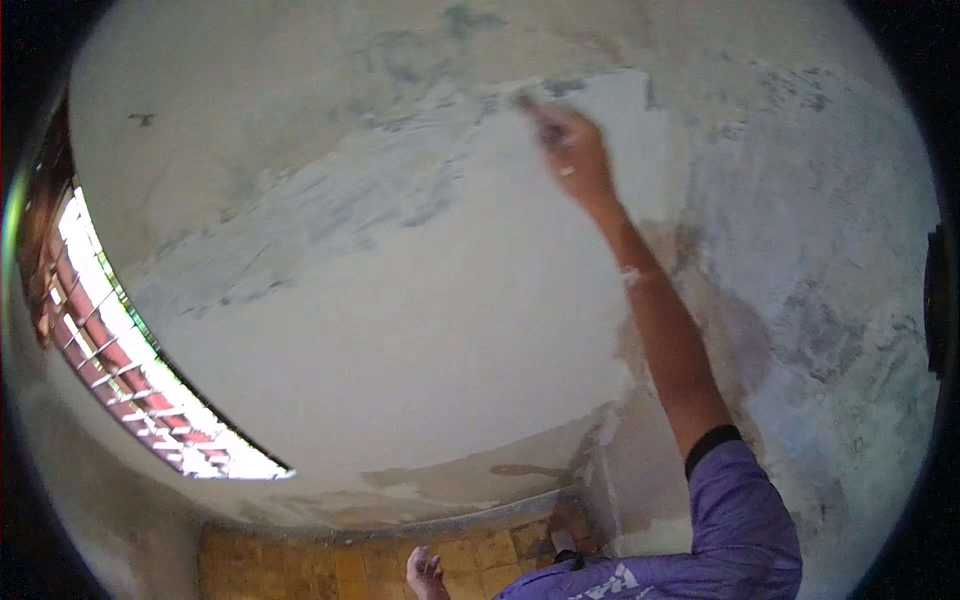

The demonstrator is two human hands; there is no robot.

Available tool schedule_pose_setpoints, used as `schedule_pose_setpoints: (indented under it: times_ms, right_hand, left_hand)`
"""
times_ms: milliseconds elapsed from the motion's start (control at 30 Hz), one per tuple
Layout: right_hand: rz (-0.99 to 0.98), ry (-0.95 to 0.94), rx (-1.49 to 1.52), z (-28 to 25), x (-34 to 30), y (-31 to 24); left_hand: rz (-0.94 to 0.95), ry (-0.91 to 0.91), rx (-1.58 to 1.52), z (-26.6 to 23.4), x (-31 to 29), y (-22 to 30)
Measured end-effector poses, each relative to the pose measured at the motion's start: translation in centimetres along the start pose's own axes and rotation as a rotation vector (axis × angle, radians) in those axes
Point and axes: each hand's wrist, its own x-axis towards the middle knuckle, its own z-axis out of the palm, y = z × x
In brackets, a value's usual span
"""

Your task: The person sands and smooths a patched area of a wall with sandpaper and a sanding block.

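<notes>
Head view: right hand (572, 150), upper centre, fingers clamped round a tool (527, 103) on wet, soft-looking plaster (400, 300); left hand (427, 575) low, fingers unclear.

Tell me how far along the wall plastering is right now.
A broad pale patch of fresh plaster already covers the middle of the wall. The right hand is working at the patch's upper edge; any tool is too blurred to tell. Mottled grey areas to the right and above remain bare.

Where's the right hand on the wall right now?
In the head view, the right hand is raised up and right of centre, against the wall at the top edge of the fresh white plaster patch.
</notes>
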Motion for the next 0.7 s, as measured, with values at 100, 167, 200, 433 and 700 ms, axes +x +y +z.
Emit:
schedule_pose_setpoints:
  times_ms: [100,167,200,433,700]
  right_hand:
    - [0.108,0.455,-0.066,-2.7,1.1,0.5]
    - [0.16,0.346,-0.053,-0.7,0.7,-0.2]
    - [0.211,0.24,-0.052,0.6,0.5,-1.1]
    - [-0.228,-0.116,0.047,4.2,-0.8,-6.7]
    - [-0.013,-0.993,0.529,10.0,-12.0,-11.7]
  left_hand:
    - [-0.016,-0.081,0.003,2.0,-0.7,1.0]
    - [-0.062,0.068,-0.06,2.8,-1.8,1.8]
    - [-0.058,0.086,-0.066,2.8,-2.2,1.9]
    - [-0.024,0.112,-0.038,0.9,-3.2,1.6]
    - [0.109,0.22,-0.041,2.7,-5.1,4.6]
